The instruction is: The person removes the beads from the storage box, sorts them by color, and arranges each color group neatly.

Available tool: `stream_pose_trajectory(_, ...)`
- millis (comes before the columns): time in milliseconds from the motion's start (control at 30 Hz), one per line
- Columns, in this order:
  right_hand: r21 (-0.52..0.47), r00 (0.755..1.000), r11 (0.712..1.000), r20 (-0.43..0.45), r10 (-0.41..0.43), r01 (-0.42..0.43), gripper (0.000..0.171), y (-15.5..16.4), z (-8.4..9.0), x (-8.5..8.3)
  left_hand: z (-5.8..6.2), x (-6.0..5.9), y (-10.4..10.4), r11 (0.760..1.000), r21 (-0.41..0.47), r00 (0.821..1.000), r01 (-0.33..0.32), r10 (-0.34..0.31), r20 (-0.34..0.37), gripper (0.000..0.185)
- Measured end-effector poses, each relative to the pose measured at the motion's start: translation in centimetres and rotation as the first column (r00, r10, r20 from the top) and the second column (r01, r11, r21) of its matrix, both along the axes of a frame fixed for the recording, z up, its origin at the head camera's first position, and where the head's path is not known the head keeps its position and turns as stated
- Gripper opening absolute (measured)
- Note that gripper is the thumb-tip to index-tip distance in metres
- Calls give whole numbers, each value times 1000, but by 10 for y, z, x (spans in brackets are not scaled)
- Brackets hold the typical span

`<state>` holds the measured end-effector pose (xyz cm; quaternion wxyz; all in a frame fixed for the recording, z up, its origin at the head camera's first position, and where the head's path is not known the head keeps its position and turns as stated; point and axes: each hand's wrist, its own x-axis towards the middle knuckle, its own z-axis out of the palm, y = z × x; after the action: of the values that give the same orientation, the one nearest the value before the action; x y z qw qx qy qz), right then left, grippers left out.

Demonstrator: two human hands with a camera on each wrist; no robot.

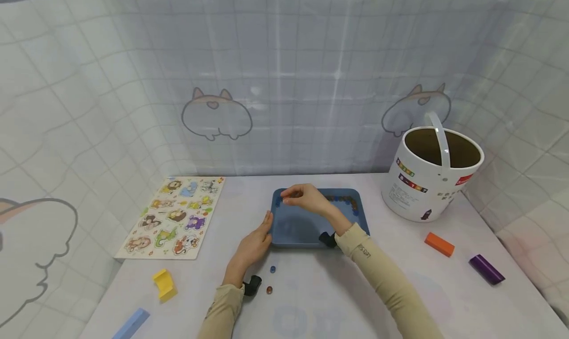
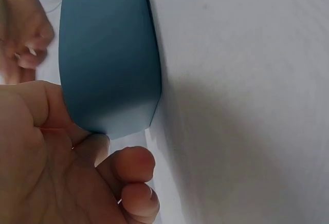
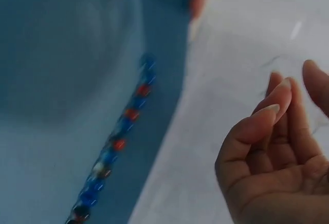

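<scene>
Nearest: two beige sleeves (image 1: 393,292), one per arm. One blue tray (image 1: 298,230) mid-table. Left hand (image 1: 253,245) at its left edge, fingers extended, touching. Right hand (image 1: 309,199) above the tray's far-left part, fingers bent, thumb a little apart from the fingertips, no bead visible between. In the tray, one line of beads (image 3: 120,144) along the rim; blurred, total uncountable. Loose on the table, near side of tray: two, one blue bead (image 1: 273,269), one brown bead (image 1: 269,290). Blocks, four: yellow (image 1: 165,285), light blue (image 1: 132,324), orange (image 1: 439,244), purple (image 1: 486,269). One picture board (image 1: 171,218) left, one white bucket (image 1: 411,188) right.
</scene>
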<state>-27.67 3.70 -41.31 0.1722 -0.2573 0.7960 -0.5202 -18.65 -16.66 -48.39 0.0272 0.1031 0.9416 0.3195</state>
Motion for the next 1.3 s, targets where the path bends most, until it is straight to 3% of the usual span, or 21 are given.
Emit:
stream_pose_trajectory(167, -22, 999, 999, 38, -36, 37, 35, -10, -15, -33, -2, 0, 0, 1000, 6, 1000, 6, -6, -9, 58)
stream_pose_trajectory(300, 12, 995, 995, 32, -94, 94, 30, -23, -32, -44, -2, 1, -1, 1000, -6, 1000, 7, -7, -23, 58)
stream_pose_trajectory(500, 160, 982, 969, -6, -189, 187, 25, -40, -52, -45, 0, 2, -1, 999, -53, 999, -8, 6, -40, 58)
stream_pose_trajectory(800, 205, 958, 935, -63, -281, 288, 20, -51, -63, -43, -3, 2, 0, 998, -60, 998, 0, -3, -61, 58)
stream_pose_trajectory(1067, 275, 953, 918, -181, -244, 287, 17, -58, -69, -44, -3, 2, 1, 998, -65, 999, 10, -13, -43, 58)
stream_pose_trajectory(1300, 242, 974, 944, -90, -208, 224, 18, -49, -57, -45, -2, 3, 0, 998, -61, 998, 8, -12, -54, 58)
